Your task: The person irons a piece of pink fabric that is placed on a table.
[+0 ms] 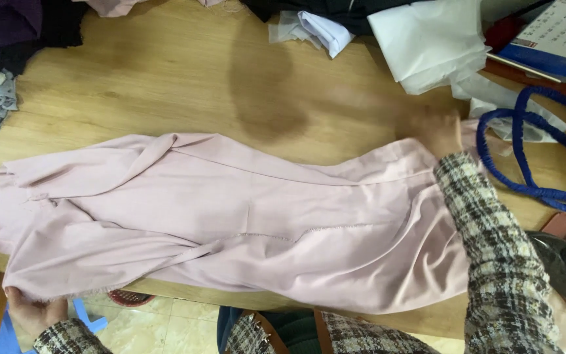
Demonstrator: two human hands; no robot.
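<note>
**Pink cloth held at both ends**

The long pale-pink woven cloth (230, 216) lay across the light wooden table (165, 72). The left hand (31, 313) pinched its near-left corner below the table edge; the right hand (437, 131) — blurred, probably closed on the far-right end. Even tension would flatten the folds. White folded fabric (427, 39) and a blue cord (532, 151) crowded the right side — the centre stayed free.

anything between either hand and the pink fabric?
Nothing visible. The left hand grips the pink fabric at its near-left corner, over the table edge. The right hand, motion-blurred, is at the fabric's far-right end; the blue cord lies just right of it, not between.
</note>
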